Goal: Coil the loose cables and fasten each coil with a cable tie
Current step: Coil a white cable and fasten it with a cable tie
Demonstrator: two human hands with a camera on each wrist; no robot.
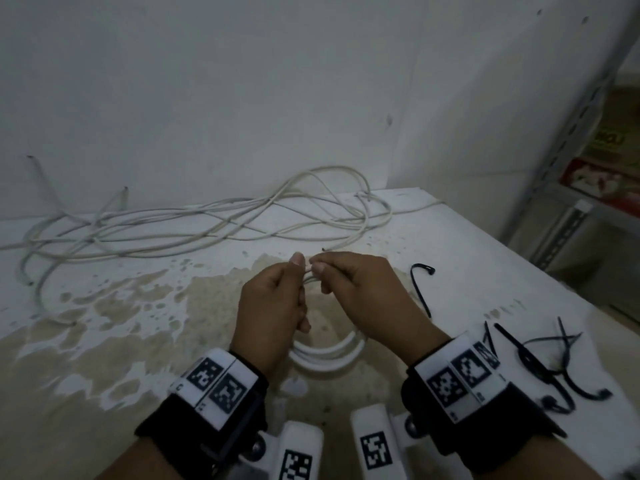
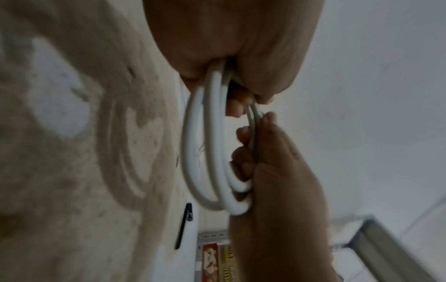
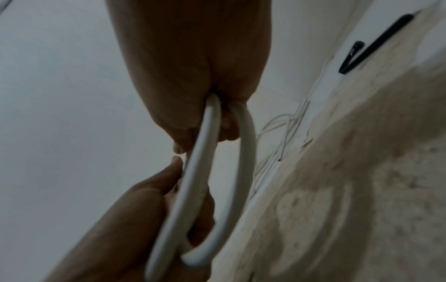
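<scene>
**Both hands on a small white coil above the stained table**

Wrist bands (image 1: 221,382) with black-and-white markers sit closest to me, one on each forearm. Just beyond them I hold a small coil of white cable (image 1: 325,351) up off the table (image 1: 104,341), over the brown-stained patch near its front edge. My left hand (image 1: 273,306) has its fingers curled around one side of the loops, thumb up at the top. My right hand (image 1: 360,289) grips the other side, thumb and forefinger pinching the strand at the top right beside my left thumb. From the left wrist view, several loops (image 2: 212,145) hang between the two fists.

Along the table's far edge, against the wall, lies a loose tangle of white cable (image 1: 207,223). Toward the right edge, one black cable tie (image 1: 420,289) lies bent by itself, and a bunch of black cable ties (image 1: 554,362) sits near the front right corner. A metal shelf (image 1: 568,188) stands past the right edge.
</scene>
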